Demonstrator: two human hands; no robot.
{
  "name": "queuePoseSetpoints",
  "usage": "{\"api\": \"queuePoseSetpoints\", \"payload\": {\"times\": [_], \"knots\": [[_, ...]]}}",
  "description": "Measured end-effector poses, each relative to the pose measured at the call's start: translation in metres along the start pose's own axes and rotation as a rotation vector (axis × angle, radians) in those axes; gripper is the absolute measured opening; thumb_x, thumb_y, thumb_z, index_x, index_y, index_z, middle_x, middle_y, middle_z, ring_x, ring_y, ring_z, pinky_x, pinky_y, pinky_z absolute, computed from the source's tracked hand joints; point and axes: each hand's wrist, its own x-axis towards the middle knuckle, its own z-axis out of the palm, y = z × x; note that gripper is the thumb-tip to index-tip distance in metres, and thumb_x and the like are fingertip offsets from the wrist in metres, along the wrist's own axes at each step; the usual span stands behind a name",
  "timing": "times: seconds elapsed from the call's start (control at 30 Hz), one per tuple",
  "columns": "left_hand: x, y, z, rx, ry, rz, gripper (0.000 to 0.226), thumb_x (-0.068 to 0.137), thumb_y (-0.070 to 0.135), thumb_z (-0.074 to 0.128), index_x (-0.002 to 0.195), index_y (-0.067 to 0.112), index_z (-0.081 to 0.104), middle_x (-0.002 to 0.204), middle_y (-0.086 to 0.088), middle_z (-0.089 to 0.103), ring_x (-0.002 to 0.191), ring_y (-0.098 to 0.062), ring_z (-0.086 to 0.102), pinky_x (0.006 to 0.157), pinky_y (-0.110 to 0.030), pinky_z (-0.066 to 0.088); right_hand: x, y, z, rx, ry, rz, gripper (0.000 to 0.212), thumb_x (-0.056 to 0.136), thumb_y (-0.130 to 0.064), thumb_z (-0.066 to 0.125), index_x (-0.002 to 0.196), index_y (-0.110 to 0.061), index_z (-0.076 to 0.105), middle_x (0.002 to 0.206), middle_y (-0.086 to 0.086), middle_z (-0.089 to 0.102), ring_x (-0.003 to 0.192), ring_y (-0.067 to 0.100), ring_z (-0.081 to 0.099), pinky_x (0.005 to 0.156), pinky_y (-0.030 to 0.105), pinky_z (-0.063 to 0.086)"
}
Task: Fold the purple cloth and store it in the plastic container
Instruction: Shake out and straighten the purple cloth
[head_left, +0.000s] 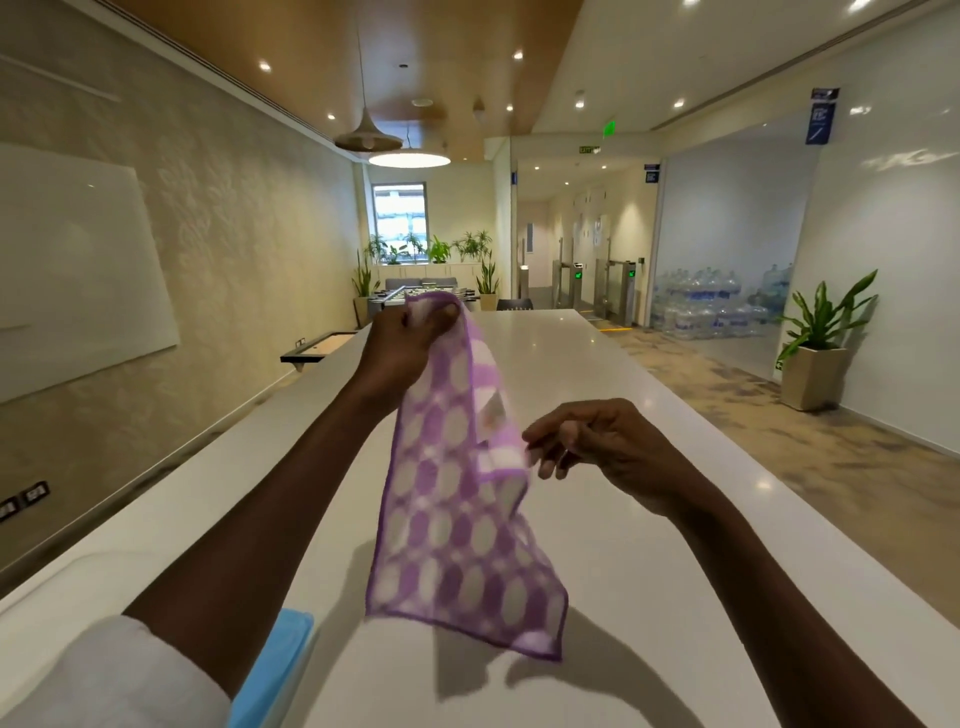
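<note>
Nearest, a blue lid and a clear plastic container sit under the left forearm. The thin, limp purple cloth hangs lengthwise above the white desk — its top corner pinched in the left hand, higher and farther out. The right hand pinches a side edge just left of itself — probably to spread it.

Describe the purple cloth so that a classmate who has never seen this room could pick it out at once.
Find the long white table running down the room. Above its near end, the left hand holds up one corner of the purple cloth, while the right hand meets its side edge. It is the only patterned thing here: purple with pale oval spots, hanging in the air.
</note>
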Motion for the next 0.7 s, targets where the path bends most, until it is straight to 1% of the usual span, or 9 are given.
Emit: {"api": "queuePoseSetpoints", "payload": {"times": [0.07,0.17,0.2,0.27,0.37,0.43,0.5,0.6,0.7], "knots": [[-0.001,0.002,0.006,-0.021,-0.107,0.020,0.017,0.080,0.044,0.071,0.081,0.027,0.073,0.076,0.005,0.072,0.072,-0.015,0.069,0.062,-0.032,0.053,0.014,-0.006,0.002,-0.036,0.097,-0.034,0.038,0.091,-0.043,0.060,0.098,-0.008,0.073,0.089,0.013,0.076,0.071,0.024,0.067,0.061,0.027,0.052],[-0.003,0.003,0.018,-0.052,-0.300,0.055,0.010,0.081,0.030,0.068,0.078,0.022,0.072,0.068,0.010,0.071,0.062,-0.005,0.065,0.056,-0.025,0.049,0.040,-0.013,0.004,-0.140,0.348,-0.123,0.015,0.093,-0.020,0.064,0.097,-0.008,0.073,0.084,0.009,0.075,0.065,0.018,0.065,0.054,0.028,0.050],[-0.004,0.003,0.022,-0.043,-0.381,0.060,0.010,0.080,0.029,0.066,0.077,0.020,0.071,0.067,0.010,0.069,0.061,-0.005,0.064,0.055,-0.024,0.049,0.047,-0.016,0.002,-0.164,0.402,-0.145,0.013,0.093,-0.016,0.064,0.100,-0.009,0.072,0.085,0.007,0.074,0.066,0.016,0.065,0.053,0.029,0.049],[-0.006,0.003,0.027,-0.021,-0.530,0.033,0.015,0.079,0.031,0.065,0.083,0.019,0.074,0.075,0.004,0.071,0.069,-0.009,0.066,0.060,-0.026,0.052,0.057,-0.022,-0.002,-0.250,0.427,-0.147,0.020,0.092,-0.020,0.066,0.112,-0.018,0.069,0.096,-0.003,0.073,0.075,0.011,0.066,0.054,0.027,0.050],[-0.008,-0.001,0.032,-0.046,-0.721,-0.055,0.019,0.083,0.017,0.067,0.100,0.020,0.075,0.096,-0.006,0.075,0.084,-0.017,0.070,0.070,-0.027,0.057,0.062,-0.027,-0.011,-0.392,0.233,-0.086,0.039,0.091,-0.026,0.067,0.129,-0.029,0.060,0.119,-0.009,0.067,0.095,0.006,0.064,0.069,0.025,0.056],[-0.009,-0.004,0.035,-0.013,-0.797,-0.096,0.030,0.079,0.010,0.069,0.109,0.015,0.071,0.107,-0.014,0.071,0.094,-0.025,0.069,0.075,-0.033,0.059,0.061,-0.029,-0.015,-0.347,0.050,-0.048,0.045,0.091,-0.020,0.066,0.134,-0.026,0.057,0.130,-0.006,0.063,0.105,0.008,0.063,0.085,0.030,0.055],[-0.010,-0.006,0.034,0.003,-0.821,-0.129,0.045,0.072,0.010,0.074,0.116,0.012,0.065,0.110,-0.016,0.069,0.097,-0.027,0.067,0.077,-0.034,0.058,0.058,-0.031,-0.018,-0.311,-0.062,-0.022,0.045,0.092,-0.017,0.065,0.136,-0.020,0.056,0.135,-0.005,0.061,0.112,0.011,0.062,0.093,0.032,0.053],[-0.014,-0.007,0.033,-0.064,-0.852,-0.152,0.052,0.068,0.005,0.076,0.113,0.028,0.065,0.101,-0.004,0.072,0.089,-0.019,0.070,0.069,-0.028,0.058,0.056,-0.033,-0.020,-0.333,-0.103,-0.032,0.043,0.092,-0.014,0.064,0.135,-0.017,0.057,0.135,0.001,0.061,0.113,0.020,0.061,0.095,0.037,0.051],[-0.015,-0.005,0.030,-0.126,-0.891,-0.163,0.059,0.068,-0.001,0.074,0.105,0.044,0.065,0.101,0.004,0.072,0.089,-0.015,0.072,0.071,-0.028,0.058,0.058,-0.035,-0.014,-0.362,-0.086,-0.033,0.034,0.092,-0.013,0.064,0.126,-0.015,0.063,0.124,0.003,0.065,0.107,0.022,0.061,0.089,0.034,0.053]]}}
